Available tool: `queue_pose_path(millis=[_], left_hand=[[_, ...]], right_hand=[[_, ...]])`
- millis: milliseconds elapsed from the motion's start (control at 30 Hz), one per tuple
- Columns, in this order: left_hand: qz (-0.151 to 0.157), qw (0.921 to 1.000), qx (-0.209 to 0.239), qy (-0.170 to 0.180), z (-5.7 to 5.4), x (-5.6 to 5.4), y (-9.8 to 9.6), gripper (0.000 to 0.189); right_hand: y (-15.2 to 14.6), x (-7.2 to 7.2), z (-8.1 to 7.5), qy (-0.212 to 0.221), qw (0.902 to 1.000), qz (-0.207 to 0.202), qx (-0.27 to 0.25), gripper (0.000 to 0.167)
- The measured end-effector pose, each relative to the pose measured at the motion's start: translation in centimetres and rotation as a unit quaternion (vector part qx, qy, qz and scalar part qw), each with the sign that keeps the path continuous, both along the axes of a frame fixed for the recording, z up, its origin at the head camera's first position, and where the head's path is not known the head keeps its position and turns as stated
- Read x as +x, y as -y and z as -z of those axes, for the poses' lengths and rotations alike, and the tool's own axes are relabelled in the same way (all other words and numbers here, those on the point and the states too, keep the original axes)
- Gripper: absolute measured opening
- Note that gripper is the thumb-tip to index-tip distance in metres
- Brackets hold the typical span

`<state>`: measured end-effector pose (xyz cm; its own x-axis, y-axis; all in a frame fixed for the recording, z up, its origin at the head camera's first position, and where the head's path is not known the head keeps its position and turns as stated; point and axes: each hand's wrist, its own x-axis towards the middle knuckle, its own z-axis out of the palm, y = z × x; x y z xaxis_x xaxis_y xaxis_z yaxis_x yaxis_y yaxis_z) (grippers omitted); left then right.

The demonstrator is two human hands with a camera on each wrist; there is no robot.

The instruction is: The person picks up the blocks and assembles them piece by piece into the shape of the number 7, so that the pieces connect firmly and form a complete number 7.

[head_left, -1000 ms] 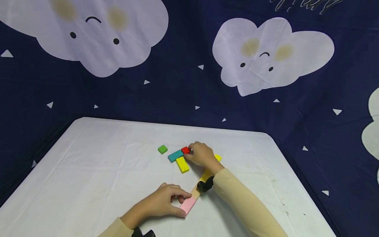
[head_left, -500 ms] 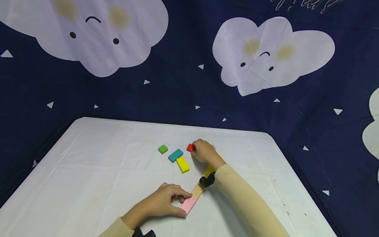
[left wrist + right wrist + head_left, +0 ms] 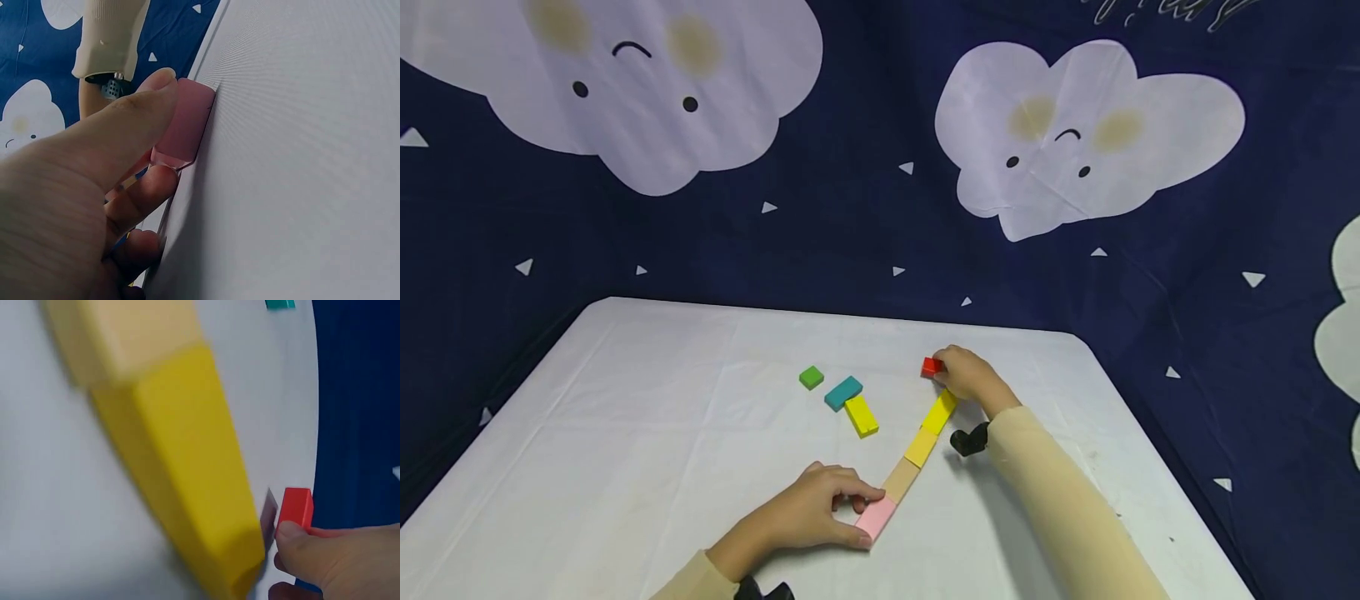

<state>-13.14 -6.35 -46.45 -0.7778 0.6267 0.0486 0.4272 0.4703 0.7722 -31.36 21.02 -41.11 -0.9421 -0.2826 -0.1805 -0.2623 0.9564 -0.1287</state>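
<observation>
Right hand (image 3: 972, 377) is pinching a small red rectangular block (image 3: 929, 367) near the far end of a row — bright yellow oblong block (image 3: 939, 412), amber oblong block (image 3: 921, 447), tan oblong block (image 3: 900, 480). Left hand (image 3: 811, 510) is gripping the row's near-end pink oblong block (image 3: 876, 518) — loose green square block (image 3: 811, 377), teal oblong block (image 3: 843, 393) are lying off left.

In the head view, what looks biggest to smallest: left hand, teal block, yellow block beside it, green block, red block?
1. Left hand
2. Teal block and the yellow block beside it: too alike to rank
3. Green block
Unsure: red block, partly covered by the right hand
</observation>
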Motion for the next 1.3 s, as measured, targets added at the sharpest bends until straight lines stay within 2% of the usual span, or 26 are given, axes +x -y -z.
queue_pose_path(millis=[367, 567, 1033, 1200, 1300], left_hand=[[-0.003, 1.0, 0.001, -0.007, 0.0, 0.0, 0.0, 0.052], [-0.004, 1.0, 0.003, -0.006, 0.0, -0.1, 0.1, 0.051], [-0.002, 1.0, 0.006, 0.001, -0.1, -0.1, 0.1, 0.051], [-0.001, 1.0, 0.006, 0.002, 0.0, -0.1, 0.1, 0.051], [-0.001, 1.0, 0.007, 0.003, 0.1, -0.1, 0.0, 0.052]], right_hand=[[-2.8, -0.2, -0.4, 0.035, 0.9993, 0.003, 0.014, 0.03], [-3.5, -0.1, -1.0, 0.058, 0.998, -0.024, 0.006, 0.029], [-4.5, -0.1, -1.0, 0.087, 0.9925, -0.082, -0.027, 0.018], [-4.5, 0.1, -1.1, 0.091, 0.9927, -0.075, -0.025, 0.023], [-4.3, 0.2, -1.2, 0.107, 0.9929, -0.048, -0.022, 0.029]])
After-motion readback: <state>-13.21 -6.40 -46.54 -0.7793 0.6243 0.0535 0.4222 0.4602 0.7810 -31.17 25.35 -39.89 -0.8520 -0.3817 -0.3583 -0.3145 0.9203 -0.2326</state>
